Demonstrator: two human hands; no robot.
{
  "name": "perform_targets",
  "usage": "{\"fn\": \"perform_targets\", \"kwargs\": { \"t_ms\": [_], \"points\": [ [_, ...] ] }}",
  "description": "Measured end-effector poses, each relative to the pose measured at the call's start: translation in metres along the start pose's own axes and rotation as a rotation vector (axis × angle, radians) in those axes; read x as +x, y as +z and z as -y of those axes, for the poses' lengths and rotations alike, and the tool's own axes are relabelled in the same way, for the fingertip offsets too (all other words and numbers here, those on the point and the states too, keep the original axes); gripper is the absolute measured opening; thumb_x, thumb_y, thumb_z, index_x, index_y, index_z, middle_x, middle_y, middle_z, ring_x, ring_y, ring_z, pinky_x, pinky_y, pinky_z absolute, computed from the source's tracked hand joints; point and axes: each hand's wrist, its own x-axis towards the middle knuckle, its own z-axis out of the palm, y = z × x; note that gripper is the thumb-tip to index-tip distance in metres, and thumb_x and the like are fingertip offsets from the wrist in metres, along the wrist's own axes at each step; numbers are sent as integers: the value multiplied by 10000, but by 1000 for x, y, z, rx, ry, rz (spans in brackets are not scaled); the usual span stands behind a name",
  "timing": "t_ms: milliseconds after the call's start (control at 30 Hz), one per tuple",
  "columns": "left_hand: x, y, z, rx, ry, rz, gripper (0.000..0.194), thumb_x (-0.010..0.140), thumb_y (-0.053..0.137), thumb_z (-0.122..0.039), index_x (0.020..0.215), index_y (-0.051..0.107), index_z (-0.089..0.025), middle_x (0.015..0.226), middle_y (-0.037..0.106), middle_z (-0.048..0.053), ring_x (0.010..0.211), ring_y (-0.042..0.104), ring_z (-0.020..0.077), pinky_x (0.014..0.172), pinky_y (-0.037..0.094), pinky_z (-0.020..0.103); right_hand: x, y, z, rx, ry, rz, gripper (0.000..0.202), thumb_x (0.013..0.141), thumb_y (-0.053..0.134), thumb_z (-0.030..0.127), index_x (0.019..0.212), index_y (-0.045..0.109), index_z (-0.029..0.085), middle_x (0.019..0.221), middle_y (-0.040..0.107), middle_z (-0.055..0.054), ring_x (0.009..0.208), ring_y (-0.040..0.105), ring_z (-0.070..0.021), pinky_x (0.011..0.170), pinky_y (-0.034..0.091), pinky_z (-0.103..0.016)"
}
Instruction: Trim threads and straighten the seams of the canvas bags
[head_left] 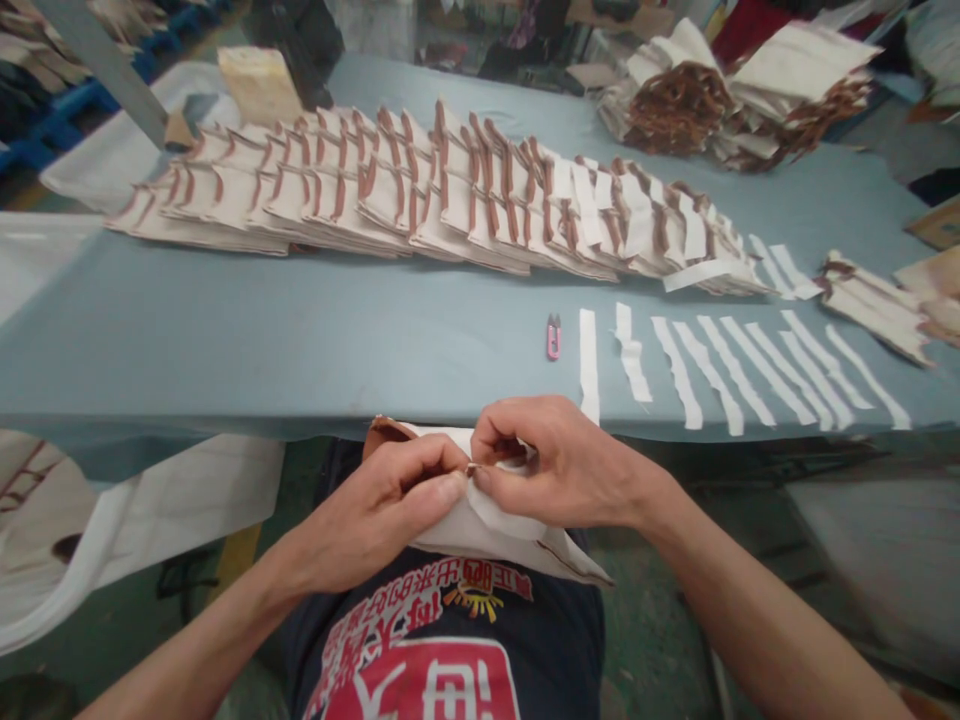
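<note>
Dark apron (562, 640) up front, splashed with red print, and past it a blue table (225, 330) runs right across! Along it lies a long row of brown-edged pieces (386, 180), bundles (679, 105) far right. Over the lap, just off the table's near edge, a pale cloth (446, 538). Left hand (390, 495) and right hand (555, 470) meet on it, each pinching, thumb to forefinger, what seems a tiny bit of its edge. Fine fingertip work, I'd judge; the next move calls for a steady left pinch and delicate right. White strips (589, 365) on the table; smallest, pink snips (553, 340) beside them.
</note>
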Motion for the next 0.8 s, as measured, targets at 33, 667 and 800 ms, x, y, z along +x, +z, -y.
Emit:
{"fn": "perform_targets", "kwargs": {
  "t_ms": [33, 667, 800],
  "points": [
    [-1, 1, 1, -22, -10, 19, 336, 1026, 419, -370, 782, 557, -186, 751, 529, -16, 680, 471, 138, 616, 414, 245, -1, 0, 0, -25, -20, 5, 65, 825, 616, 162, 769, 611, 193, 694, 595, 31, 606, 480, -109, 629, 349, -259],
    [-31, 46, 1, 131, 13, -159, 432, 1114, 331, -429, 928, 656, -213, 820, 664, 7, 793, 603, 182, 766, 469, 283, -20, -3, 11, 68, -39, 95, 209, 836, 705, 84, 958, 582, 202, 803, 630, 57, 680, 576, -89, 653, 423, -206],
    [-32, 44, 9, 36, 15, -84, 502, 1107, 332, -482, 838, 647, -199, 815, 663, 21, 785, 595, 176, 752, 485, 269, -21, -2, 8, 297, -20, 156, 218, 882, 762, 312, 956, 595, 193, 759, 624, 63, 637, 553, -83, 621, 413, -209]
  ]
}}
